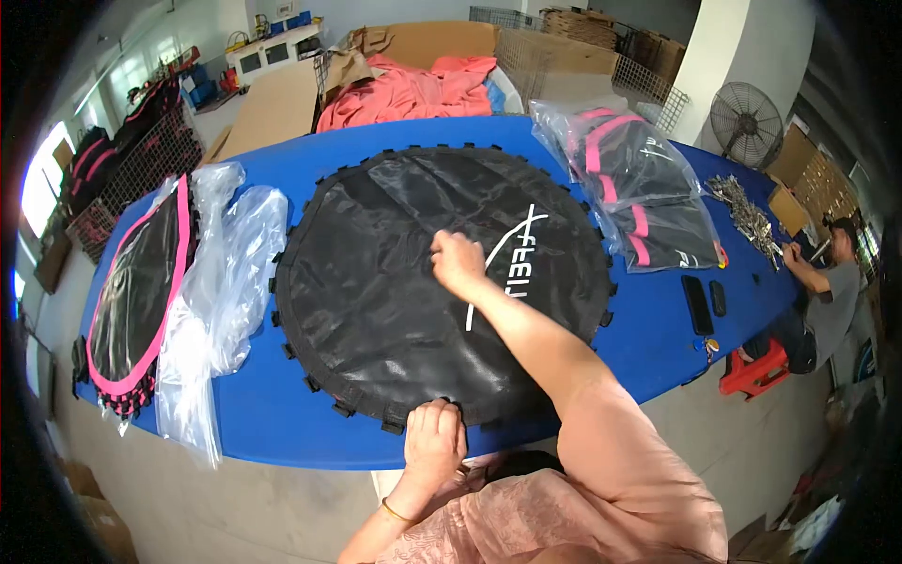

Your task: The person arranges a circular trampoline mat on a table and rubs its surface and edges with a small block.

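Observation:
A round black trampoline mat (376, 282) with white lettering and black tabs around its rim lies flat on the blue table. My left hand (434, 437) is at the near rim, fingers together and bent over the edge beside a tab. Over the middle of the mat, left of the lettering, is my right hand (458, 263) with its fingers curled in. I cannot tell what, if anything, is pinched in it. Clear plastic bags (235, 282) lie left of the mat, against a folded black mat with pink trim (141, 291).
Bagged black-and-pink mats (648, 188) lie at the right of the table (413, 451), with a phone (696, 305) nearer me. A co-worker (832, 291) sits at the right end by a pile of metal pieces (747, 211). Beyond the table, a carton holds pink cloth (413, 89).

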Demonstrator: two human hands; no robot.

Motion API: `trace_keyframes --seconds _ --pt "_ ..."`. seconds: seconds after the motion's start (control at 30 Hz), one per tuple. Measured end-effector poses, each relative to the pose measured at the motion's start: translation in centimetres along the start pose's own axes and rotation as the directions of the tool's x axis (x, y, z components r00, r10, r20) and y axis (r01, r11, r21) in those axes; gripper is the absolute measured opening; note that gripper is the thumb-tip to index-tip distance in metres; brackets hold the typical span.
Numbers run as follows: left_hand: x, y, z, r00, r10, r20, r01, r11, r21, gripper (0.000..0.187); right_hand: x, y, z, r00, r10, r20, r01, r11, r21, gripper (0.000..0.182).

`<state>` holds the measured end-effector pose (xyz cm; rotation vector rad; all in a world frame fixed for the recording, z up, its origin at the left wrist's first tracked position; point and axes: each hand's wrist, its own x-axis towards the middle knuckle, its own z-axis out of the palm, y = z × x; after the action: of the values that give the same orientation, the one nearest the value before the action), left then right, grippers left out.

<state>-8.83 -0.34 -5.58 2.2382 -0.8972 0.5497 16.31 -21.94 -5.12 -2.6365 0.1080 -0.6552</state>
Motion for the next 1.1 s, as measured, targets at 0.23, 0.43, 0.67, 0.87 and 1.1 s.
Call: trace_keyframes --seconds 0.23,0.43,0.67,0.87,1.1 --pt "0.0 0.2 -0.2 1.000 -0.012 -0.011 0.012 1.000 0.007 0.027 -0.9 -3.9 1.1 0.992 -0.125 0.035 0.122 0.990 0.073 0.016" --pt "0.0 0.1 -0.2 1.000 -0.026 -0.011 0.026 0.999 -0.046 0.028 4.2 4.2 0.1 0.979 0.201 -0.044 -0.203 0.978 -0.054 0.017" --pt "-0.3 -0.1 0.0 0.999 -0.037 0.028 0.039 0.997 -0.066 0.029 8.3 8.9 -0.4 0.879 0.473 -0.062 -0.477 0.877 -0.060 0.020" --pt "-0.6 -0.1 0.1 0.997 -0.050 0.060 0.053 0.997 -0.055 0.028 9.1 0.3 4.3 0.954 0.299 -0.022 -0.299 0.954 -0.019 0.015" --pt "-0.4 0.0 0.0 0.998 -0.037 0.047 0.040 0.997 -0.059 0.028 7.1 -6.7 7.7 0.997 0.067 0.027 -0.068 0.997 0.042 0.017"
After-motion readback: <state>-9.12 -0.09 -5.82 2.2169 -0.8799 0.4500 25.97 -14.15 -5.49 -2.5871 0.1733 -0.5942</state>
